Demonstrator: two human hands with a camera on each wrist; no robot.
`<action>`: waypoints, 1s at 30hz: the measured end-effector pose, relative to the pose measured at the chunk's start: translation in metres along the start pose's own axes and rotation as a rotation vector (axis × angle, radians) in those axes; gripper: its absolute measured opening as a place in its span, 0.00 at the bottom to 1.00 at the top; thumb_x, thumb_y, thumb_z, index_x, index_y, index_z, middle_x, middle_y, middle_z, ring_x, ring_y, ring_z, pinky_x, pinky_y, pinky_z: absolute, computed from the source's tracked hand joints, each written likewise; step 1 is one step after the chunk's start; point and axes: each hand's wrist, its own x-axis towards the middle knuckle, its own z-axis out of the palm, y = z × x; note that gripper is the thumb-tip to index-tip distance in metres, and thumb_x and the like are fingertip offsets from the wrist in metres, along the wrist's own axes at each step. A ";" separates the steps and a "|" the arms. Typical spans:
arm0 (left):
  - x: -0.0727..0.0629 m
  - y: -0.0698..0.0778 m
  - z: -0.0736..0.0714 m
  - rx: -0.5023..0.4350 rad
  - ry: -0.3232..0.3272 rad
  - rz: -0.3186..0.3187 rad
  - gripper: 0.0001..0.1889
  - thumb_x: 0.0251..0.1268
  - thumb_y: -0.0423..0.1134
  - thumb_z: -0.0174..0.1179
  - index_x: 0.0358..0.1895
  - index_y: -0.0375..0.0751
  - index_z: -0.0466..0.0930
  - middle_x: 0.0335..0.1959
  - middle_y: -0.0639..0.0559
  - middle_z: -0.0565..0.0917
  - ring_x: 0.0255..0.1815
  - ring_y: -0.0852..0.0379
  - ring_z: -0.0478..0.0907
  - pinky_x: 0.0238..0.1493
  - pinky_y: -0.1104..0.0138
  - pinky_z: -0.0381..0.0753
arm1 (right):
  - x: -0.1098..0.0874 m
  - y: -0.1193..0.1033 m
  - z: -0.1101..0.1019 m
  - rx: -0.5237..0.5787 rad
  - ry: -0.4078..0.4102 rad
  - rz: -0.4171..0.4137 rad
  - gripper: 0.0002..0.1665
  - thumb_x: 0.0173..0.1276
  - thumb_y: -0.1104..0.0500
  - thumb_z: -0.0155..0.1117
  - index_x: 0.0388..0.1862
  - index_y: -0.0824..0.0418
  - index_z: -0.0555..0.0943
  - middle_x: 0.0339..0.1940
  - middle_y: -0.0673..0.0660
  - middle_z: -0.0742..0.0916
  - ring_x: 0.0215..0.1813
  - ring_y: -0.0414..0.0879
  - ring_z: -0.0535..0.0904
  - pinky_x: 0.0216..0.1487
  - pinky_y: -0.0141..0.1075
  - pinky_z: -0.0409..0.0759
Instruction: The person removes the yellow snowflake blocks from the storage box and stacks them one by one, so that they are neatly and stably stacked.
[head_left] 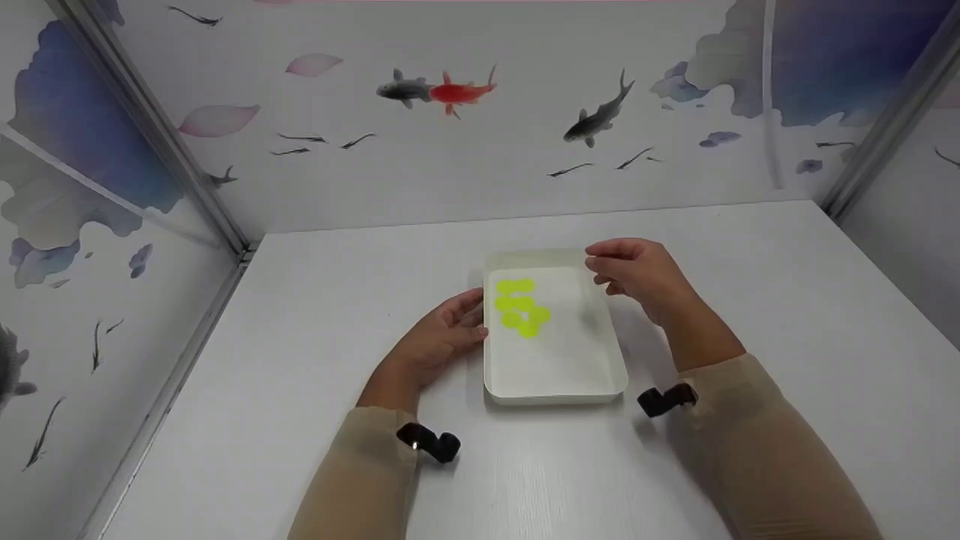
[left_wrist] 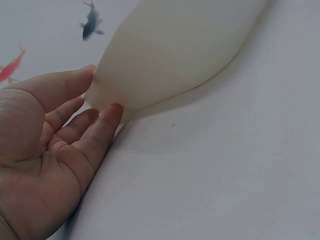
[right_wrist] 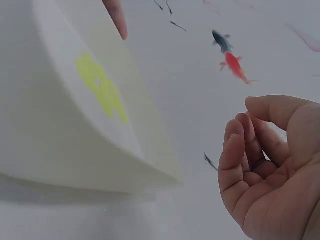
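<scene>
A white rectangular tray (head_left: 555,367) with low walls lies on the table. Several flat, round, bright yellow pieces (head_left: 523,306) sit in its left far part, some overlapping; the right wrist view shows the yellow pieces (right_wrist: 102,89) past the tray wall. At the tray's left side is my left hand (head_left: 439,337), fingers relaxed, fingertips against the outer wall and thumb tip at the rim. By the far right corner hovers my right hand (head_left: 637,274). Its fingers are loosely bent, with thumb and fingertips close together; nothing shows between them in the right wrist view.
The white table (head_left: 300,442) extends around the tray. Behind it stands a white panel (head_left: 495,172) printed with fish and petals, with side panels at left and right joined by metal posts (head_left: 157,127). Each sleeve cuff carries a small black wrist camera (head_left: 429,442).
</scene>
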 end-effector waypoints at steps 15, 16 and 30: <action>0.000 -0.001 -0.001 0.023 0.014 -0.011 0.42 0.68 0.26 0.68 0.84 0.51 0.64 0.85 0.56 0.66 0.86 0.54 0.65 0.77 0.59 0.76 | 0.002 -0.019 0.026 -0.127 -0.186 -0.047 0.20 0.76 0.50 0.71 0.64 0.52 0.85 0.59 0.54 0.88 0.57 0.52 0.84 0.55 0.37 0.85; 0.000 -0.001 -0.001 0.023 0.016 -0.011 0.42 0.68 0.26 0.69 0.83 0.51 0.64 0.85 0.56 0.66 0.86 0.54 0.65 0.77 0.59 0.76 | 0.004 -0.020 0.028 -0.143 -0.192 -0.039 0.20 0.76 0.50 0.71 0.64 0.51 0.85 0.58 0.54 0.88 0.58 0.53 0.84 0.56 0.38 0.85; -0.001 0.002 0.002 0.043 0.050 -0.044 0.43 0.67 0.27 0.70 0.83 0.54 0.65 0.85 0.58 0.65 0.86 0.55 0.65 0.80 0.57 0.73 | 0.036 -0.015 0.047 -0.221 -0.293 0.079 0.26 0.75 0.57 0.71 0.70 0.55 0.82 0.54 0.54 0.88 0.61 0.55 0.84 0.62 0.41 0.86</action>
